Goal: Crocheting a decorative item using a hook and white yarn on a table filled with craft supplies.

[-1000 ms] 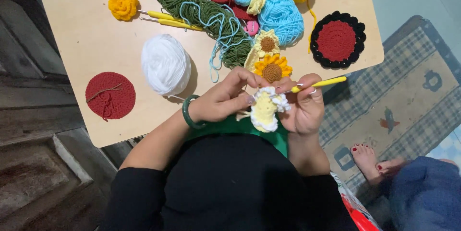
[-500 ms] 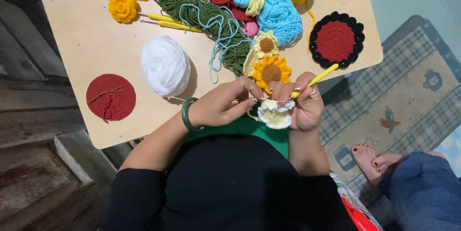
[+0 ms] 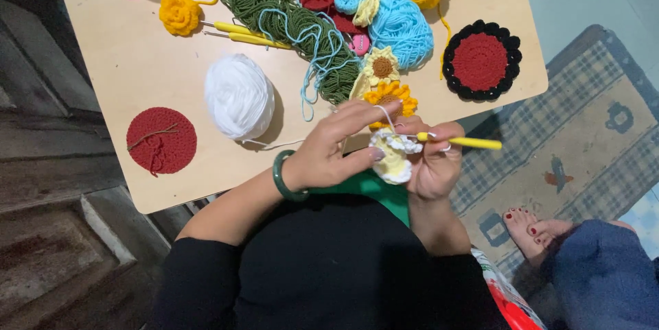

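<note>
Since half a second ago the yellow-handled crochet hook (image 3: 461,142) has swung from a steep upward slant to nearly level, and the white-and-cream crochet flower (image 3: 392,157) has tipped so more of its cream side shows; both hands sit at about the same spot off the near edge of the surface (image 3: 123,62).

Right hand (image 3: 434,165): closed around the hook in a pencil-like pinch, handle running out to the person's right, working tip pointing left into the flower. Long axis of the hook roughly parallel to the near edge of the surface.

Left hand (image 3: 336,155): thumb and fingers narrowed on the flower's left side, index finger raised with a white yarn strand (image 3: 384,116) looped over it. Green bangle (image 3: 283,178) on that wrist.

Flower lies between the two hands, touching both, held over the lap, not on the surface. The hook tip meets its upper right edge.

The strand seems to trail back left to the white yarn ball (image 3: 239,95), which lies up and left of the left hand. An orange sunflower piece (image 3: 391,95) sits just beyond the fingers, a red crochet round (image 3: 162,140) well off to the left.
</note>
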